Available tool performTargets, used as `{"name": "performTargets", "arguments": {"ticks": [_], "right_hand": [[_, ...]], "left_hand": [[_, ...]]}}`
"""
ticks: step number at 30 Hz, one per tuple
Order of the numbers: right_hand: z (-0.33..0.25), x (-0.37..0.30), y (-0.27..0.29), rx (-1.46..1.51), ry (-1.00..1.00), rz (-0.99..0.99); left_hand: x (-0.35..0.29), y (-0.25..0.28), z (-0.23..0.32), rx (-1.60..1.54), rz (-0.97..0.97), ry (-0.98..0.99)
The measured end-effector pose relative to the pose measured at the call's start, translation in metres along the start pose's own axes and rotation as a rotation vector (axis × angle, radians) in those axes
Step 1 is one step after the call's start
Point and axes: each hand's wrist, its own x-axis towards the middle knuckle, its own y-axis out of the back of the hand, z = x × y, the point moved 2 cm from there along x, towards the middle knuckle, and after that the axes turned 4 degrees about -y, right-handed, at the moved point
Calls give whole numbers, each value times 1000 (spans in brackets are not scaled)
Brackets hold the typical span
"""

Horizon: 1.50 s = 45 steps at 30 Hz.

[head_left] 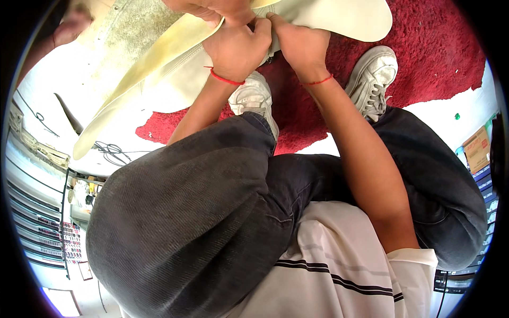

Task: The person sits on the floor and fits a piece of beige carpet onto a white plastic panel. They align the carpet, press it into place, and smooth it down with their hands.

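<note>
Left hand (238,49) and right hand (305,47) side by side at top centre, both at the edge of a cream cover (180,87) with stitched seams. Fingers bent in toward the edge, tips hidden; can't tell if clamped on it. Cover at upper centre, above a red rug (429,58), running down-left, with a broad rounded flap out to the right; top cut off by the frame.

Another person's hand (214,8) on the cover just above the left hand, partly out of frame. A second hand (74,26) at upper left, blurred, dark rim cutting into it.

Containers: cardboard box (476,151) at the right edge, above blue boxes (482,179). Contents not visible, right sides lost in the fisheye rim. Shelves (37,217) at far left, bent and too small to read item by item.

Left shoe (254,95) partly behind the left wrist; right shoe (374,79) in clear view. Cable (112,152) coiled on the floor, partly behind the left knee.
</note>
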Motion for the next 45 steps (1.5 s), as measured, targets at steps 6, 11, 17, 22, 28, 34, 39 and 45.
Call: {"name": "performTargets", "arguments": {"ticks": [6,11,17,22,28,34,39,45], "right_hand": [[0,6,3,766,-575,-15],[8,2,-12,652,-538,24],[-7,-1,4,560,-585,-11],[-15,-13,10,538,-532,15],[-12,-13,17,464,-397,-97],[-6,-14,22,484,-369,-226],[5,-18,18,590,-328,-166],[15,-27,5,1094,-515,-62]], "left_hand": [[-3,0,-5,22,-41,-11],[-2,5,-5,8,-114,-21],[0,13,-9,-85,-70,-147],[-3,23,-23,-235,-143,-187],[-22,64,-43,-120,-119,-390],[-27,67,-35,6,-92,-395],[-23,71,-42,42,-34,-433],[-19,77,-42,17,-156,-444]]}}
